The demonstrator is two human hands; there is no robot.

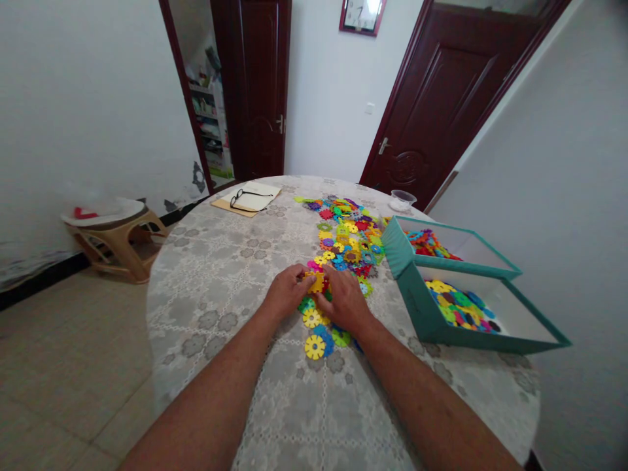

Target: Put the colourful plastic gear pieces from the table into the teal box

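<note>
My left hand and my right hand meet at the table's middle, both pinched on a small cluster of joined plastic flower discs, yellow and orange on top. More joined discs in yellow, blue and green lie flat just below my hands. A long spread of loose coloured discs runs away from my hands toward the far side of the table.
Two teal boxes with white insides hold more discs at the right. Glasses rest on a notebook at the far left. A clear cup stands far right. The round table has a lace cloth; a stool stands left.
</note>
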